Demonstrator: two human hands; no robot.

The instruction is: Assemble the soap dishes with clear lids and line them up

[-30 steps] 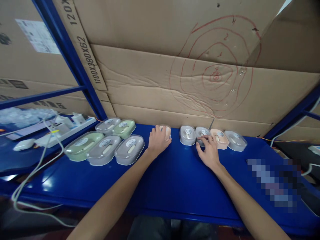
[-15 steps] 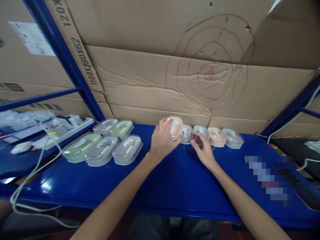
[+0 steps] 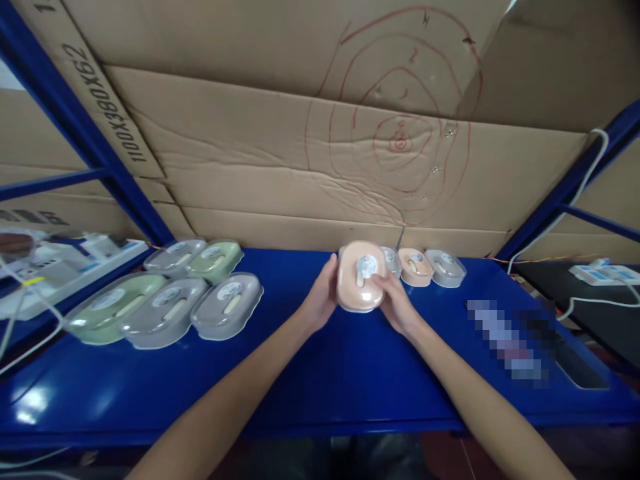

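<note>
Between my two hands, a peach-coloured lunch box [image 3: 350, 287] with a round label and a pale tab is raised over the blue table [image 3: 345, 393]. My left hand [image 3: 323, 295] is closed along its left side. On its right side sits my right hand [image 3: 399, 305], with its thumb near the label. Right behind it stand a partly hidden grey lunch box [image 3: 393, 261], another peach lunch box [image 3: 416, 270] and a grey lunch box [image 3: 445, 270]. The fingers under the raised box are hidden.
On the left stand several grey and green lunch boxes, among them a grey one [image 3: 227, 310] and a green one [image 3: 113, 310]. A power strip [image 3: 75, 267] with cables lies further left. Cardboard [image 3: 240, 153] forms the back wall. A blurred-out item [image 3: 507, 343] lies on the right.
The peach lunch box has been turned so its labelled top faces me. My right hand has moved from beside the back row onto it. The view has shifted to the right.
</note>
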